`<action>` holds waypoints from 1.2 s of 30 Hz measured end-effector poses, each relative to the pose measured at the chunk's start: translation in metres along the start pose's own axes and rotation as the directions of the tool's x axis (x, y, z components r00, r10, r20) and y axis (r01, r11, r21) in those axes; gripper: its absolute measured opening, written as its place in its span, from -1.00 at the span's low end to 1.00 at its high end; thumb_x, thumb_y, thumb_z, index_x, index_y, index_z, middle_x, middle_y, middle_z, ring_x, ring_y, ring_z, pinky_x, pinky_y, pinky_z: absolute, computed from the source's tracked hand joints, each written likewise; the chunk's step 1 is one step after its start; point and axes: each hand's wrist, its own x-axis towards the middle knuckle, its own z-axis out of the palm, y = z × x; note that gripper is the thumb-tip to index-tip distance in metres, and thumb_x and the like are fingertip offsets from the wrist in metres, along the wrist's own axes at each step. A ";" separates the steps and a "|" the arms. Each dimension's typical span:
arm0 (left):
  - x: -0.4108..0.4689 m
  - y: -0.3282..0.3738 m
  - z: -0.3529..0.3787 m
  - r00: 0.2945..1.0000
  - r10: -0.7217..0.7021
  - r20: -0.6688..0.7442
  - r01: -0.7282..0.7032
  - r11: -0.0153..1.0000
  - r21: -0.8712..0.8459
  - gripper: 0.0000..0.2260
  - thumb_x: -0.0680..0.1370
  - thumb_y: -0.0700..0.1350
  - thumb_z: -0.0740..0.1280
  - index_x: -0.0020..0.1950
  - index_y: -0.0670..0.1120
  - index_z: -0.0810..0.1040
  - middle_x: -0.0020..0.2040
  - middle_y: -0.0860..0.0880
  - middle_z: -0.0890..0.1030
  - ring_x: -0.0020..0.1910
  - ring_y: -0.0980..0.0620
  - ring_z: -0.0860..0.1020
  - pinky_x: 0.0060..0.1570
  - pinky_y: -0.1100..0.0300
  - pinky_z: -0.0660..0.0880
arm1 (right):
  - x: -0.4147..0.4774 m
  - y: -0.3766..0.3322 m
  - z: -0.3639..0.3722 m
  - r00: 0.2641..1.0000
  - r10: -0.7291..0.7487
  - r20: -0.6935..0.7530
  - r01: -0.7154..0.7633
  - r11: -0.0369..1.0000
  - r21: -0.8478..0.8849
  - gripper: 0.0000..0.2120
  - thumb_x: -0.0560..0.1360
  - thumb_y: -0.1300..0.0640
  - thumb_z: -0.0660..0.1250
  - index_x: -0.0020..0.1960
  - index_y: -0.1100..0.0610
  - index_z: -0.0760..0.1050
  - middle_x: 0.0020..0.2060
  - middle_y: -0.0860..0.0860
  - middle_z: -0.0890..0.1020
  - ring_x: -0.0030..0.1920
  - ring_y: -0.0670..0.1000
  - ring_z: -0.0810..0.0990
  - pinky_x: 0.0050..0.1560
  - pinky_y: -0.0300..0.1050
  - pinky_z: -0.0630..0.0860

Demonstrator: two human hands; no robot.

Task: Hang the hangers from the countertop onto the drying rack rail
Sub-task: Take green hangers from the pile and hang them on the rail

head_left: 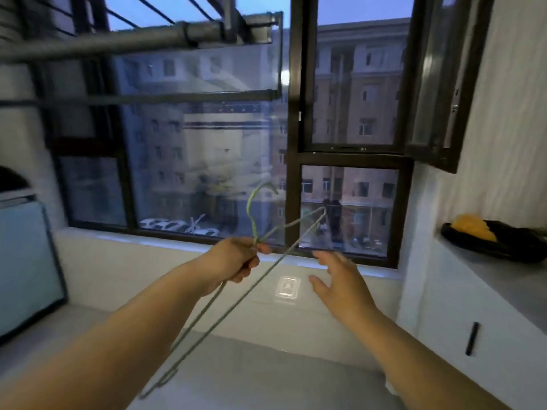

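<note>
One green wire hanger was held in the air in front of the window, gripped by the left hand at the twisted neck just under its hook. The fingers curled round the wire, with the thumb and forefinger pinching the twist. The hook pointed upward and bent over to the right. The hanger's triangular body lay steeply tilted, one corner up against the view of the window glass and the other down at the lower left, above the grey table.

The right hand was released, fingers spread and relaxed, grasping nothing, just beside the hanger's lower wire and apart from it.

The drying rack rail ran across the upper left, well above the hook and bare of hangers. A thinner bar ran below it. On a counter at the right sat a black dish with something yellow in it.
</note>
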 end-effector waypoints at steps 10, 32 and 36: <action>-0.124 -0.067 -0.202 0.961 -0.066 -0.267 0.108 0.984 0.145 -0.72 0.61 -0.17 0.12 -0.22 -0.05 0.54 -0.65 0.10 0.37 -0.69 0.21 0.23 -0.64 0.41 0.13 | 0.033 -0.205 0.139 0.892 -0.449 0.050 0.451 0.889 -0.071 -0.62 0.52 0.22 0.28 0.33 0.14 0.43 0.30 0.13 0.47 0.36 0.14 0.38 0.37 -0.07 0.25; -0.174 -0.193 -0.680 0.531 0.009 -0.847 0.418 0.867 0.271 -0.78 0.51 -0.21 0.30 -0.30 0.03 0.53 -0.45 0.05 0.58 -0.50 0.21 0.53 -0.40 0.39 0.49 | 0.226 -0.626 0.475 0.605 -0.666 0.436 0.599 0.742 0.302 -0.76 0.56 0.13 0.22 0.19 0.12 0.52 0.15 0.04 0.60 0.14 0.05 0.55 0.02 -0.19 0.44; -0.164 -0.207 -0.752 0.460 0.115 -0.880 0.430 0.839 0.335 -0.73 0.55 -0.20 0.26 -0.30 0.09 0.48 -0.37 0.04 0.54 -0.53 0.21 0.50 -0.47 0.39 0.46 | 0.255 -0.685 0.519 0.570 -0.702 0.427 0.631 0.707 0.320 -0.69 0.55 0.15 0.23 0.28 0.11 0.44 0.19 0.04 0.56 0.18 0.03 0.52 0.11 -0.19 0.43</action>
